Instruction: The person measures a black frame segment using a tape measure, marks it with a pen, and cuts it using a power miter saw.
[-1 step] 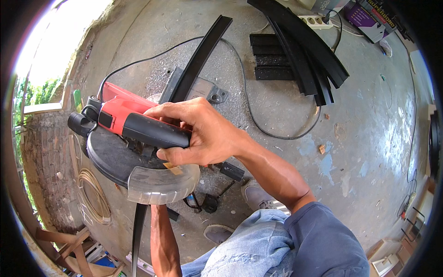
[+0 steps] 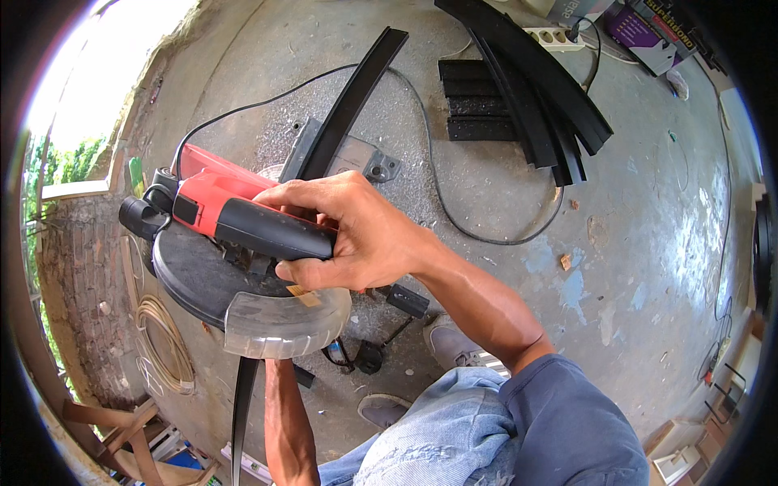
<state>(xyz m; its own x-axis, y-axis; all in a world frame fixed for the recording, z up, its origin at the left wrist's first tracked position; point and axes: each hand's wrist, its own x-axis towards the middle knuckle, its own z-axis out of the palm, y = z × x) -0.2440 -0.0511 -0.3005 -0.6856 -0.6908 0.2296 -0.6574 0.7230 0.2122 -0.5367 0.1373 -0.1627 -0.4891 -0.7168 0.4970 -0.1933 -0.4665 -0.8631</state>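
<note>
My right hand [image 2: 352, 235] is closed around the black and red handle [image 2: 271, 228] of a mitre saw. Below the handle sits the saw's dark round blade housing [image 2: 198, 271], with a clear plastic guard [image 2: 284, 328] along its near edge. A long black profile strip [image 2: 350, 105] passes across the saw's grey base [image 2: 348, 155]; a dark strip [image 2: 243, 405] also shows on the near side of the guard. From the lower edge my left forearm [image 2: 289, 421] reaches up under the guard, which hides that hand and anything in it.
More black strips [image 2: 527, 89] lie at the far right, some stacked flat, beside a white power strip [image 2: 555, 38]. A black cable [image 2: 433, 170] loops over the dusty concrete floor. Coiled hose [image 2: 166, 344] rests by the brick wall on the left. My shoes [image 2: 385, 409] stand close to the saw.
</note>
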